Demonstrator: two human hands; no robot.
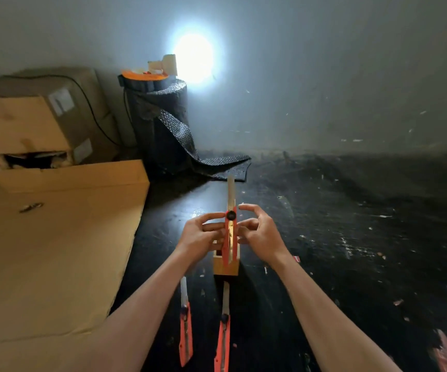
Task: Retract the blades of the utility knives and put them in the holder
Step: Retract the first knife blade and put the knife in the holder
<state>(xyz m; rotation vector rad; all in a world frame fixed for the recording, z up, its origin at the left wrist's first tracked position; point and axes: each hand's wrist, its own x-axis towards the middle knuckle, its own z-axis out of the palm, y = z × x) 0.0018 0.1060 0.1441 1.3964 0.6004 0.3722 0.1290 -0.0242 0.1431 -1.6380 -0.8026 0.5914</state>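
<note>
Left hand (199, 232) is pinching the raised utility knife (229, 234), blade fully out, above the wooden holder (225, 267); right hand (259, 232) is hovering open just beside it, risking a cut; two more knives (185, 332) are lying on the dark, littered floor (351, 251) by flattened cardboard (56, 251)

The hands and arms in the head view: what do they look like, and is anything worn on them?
Both forearms are bare up to the frame edge, with no sleeves visible. The left hand and the right hand wear no gloves, and no watch, ring or bracelet can be seen.
</note>
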